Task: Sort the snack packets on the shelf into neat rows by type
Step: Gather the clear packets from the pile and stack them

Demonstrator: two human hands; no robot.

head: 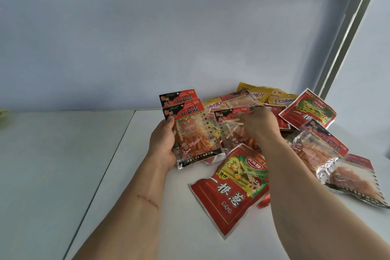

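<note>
Snack packets point(230, 188) lay heaped; your left hand point(162, 143) gripped two clear-fronted packets point(190, 133), right hand point(260, 124) pinched a third packet point(229, 116).

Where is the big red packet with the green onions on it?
In the head view, the red packet lies flat on the white shelf, nearest the camera, between the two forearms and just below the right hand.

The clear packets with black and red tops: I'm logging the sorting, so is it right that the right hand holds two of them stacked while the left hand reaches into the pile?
Not quite: the hands are swapped. In the head view the left hand holds the two stacked clear packets, and the right hand reaches into the pile, onto another packet of that kind.
</note>
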